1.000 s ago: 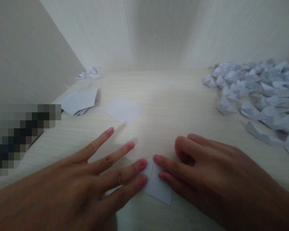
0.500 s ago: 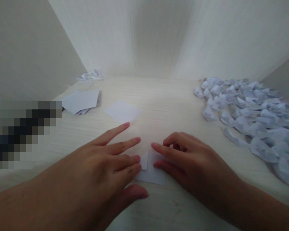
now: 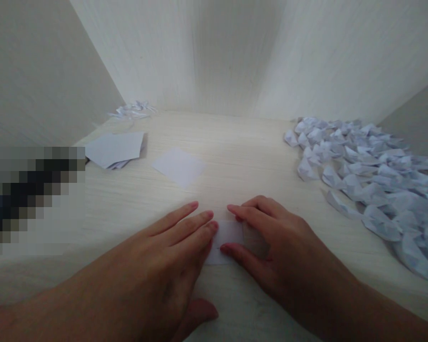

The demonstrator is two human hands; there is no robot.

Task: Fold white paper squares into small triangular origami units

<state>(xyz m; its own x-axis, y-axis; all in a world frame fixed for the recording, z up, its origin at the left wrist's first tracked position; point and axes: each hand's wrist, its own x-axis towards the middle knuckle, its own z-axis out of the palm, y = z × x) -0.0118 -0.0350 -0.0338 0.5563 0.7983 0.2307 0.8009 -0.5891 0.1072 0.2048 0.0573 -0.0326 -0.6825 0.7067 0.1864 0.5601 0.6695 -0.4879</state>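
Observation:
A small piece of white paper (image 3: 230, 233) lies flat on the pale table between my hands. My left hand (image 3: 164, 259) rests over its left part with fingers stretched out, hiding that side; its thumb sticks out below. On the paper's right, my right hand (image 3: 276, 240) has thumb and index finger apart. Its thumb tip touches the paper near the middle, and the index fingertip is by the far edge. Beyond my left fingertips lies a loose white paper square (image 3: 179, 166), turned cornerwise.
A stack of white paper (image 3: 116, 148) lies at the left, with small white paper scraps (image 3: 133, 110) behind it. Many folded white paper pieces (image 3: 371, 166) are heaped along the right. A pale panel (image 3: 231, 57) rises at the back, and a blurred-out patch covers the far left.
My left hand's spread fingers have drawn together and moved slightly right over the paper. The small folded flap beside those fingertips no longer shows. My right thumb has shifted a little left.

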